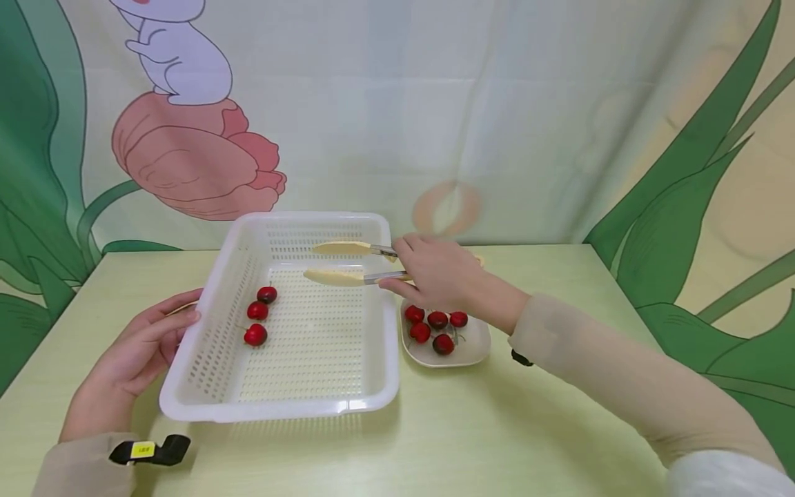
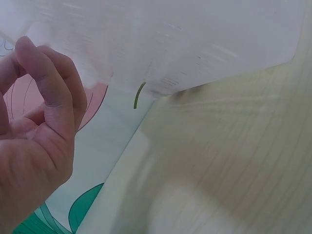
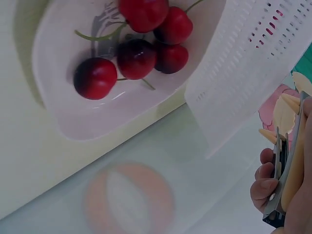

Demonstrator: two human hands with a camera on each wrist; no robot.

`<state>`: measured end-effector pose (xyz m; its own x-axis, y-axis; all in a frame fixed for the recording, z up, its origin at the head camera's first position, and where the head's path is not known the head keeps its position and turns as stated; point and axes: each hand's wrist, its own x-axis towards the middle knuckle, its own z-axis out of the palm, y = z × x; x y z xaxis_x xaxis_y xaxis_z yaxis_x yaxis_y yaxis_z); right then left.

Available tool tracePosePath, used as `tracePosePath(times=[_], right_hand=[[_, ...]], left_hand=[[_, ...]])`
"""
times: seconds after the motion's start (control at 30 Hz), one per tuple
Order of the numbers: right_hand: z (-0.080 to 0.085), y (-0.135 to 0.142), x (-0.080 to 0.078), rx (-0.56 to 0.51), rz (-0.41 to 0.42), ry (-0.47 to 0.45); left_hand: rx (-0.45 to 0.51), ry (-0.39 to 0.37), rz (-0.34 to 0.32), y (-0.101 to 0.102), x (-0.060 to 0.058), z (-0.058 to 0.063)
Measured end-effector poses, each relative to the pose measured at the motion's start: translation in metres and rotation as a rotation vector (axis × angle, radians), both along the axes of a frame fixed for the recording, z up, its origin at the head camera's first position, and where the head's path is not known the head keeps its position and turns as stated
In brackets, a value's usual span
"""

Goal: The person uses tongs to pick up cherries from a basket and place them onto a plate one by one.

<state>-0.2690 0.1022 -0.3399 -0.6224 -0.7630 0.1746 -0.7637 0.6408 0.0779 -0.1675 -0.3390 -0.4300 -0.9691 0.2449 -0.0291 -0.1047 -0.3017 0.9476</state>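
Observation:
My right hand (image 1: 437, 273) grips a pair of tongs (image 1: 373, 279) with cream tips and metal arms. The tips stand apart with nothing between them, over the right half of a white perforated basket (image 1: 383, 345). Several red cherries (image 1: 255, 335) lie along the basket's left side. At the left rim rests my left hand (image 1: 139, 345), its thumb and index tips right at the edge; loosely bent fingers (image 2: 58, 92) show beside the outer wall in the left wrist view. Under my right wrist, a small white dish (image 1: 475, 345) holds more dark red cherries (image 3: 96, 78).
A pale wooden table (image 1: 497, 442) carries the basket and dish. Behind it hangs a printed curtain (image 1: 348, 138) with a rabbit, a pink flower and leaves. One green stem (image 2: 139, 95) pokes out through the basket.

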Motion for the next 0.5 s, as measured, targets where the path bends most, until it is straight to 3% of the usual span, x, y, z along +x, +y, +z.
tracePosePath(times=[0.3,0.5], right_hand=[[-0.001,-0.032,0.001,0.171,0.039,0.095],[-0.002,-0.056,-0.001,0.233,0.032,0.100]], left_hand=[[0.005,-0.003,-0.008,0.000,-0.002,-0.002],[0.009,-0.006,-0.004,-0.001,-0.001,-0.002]])
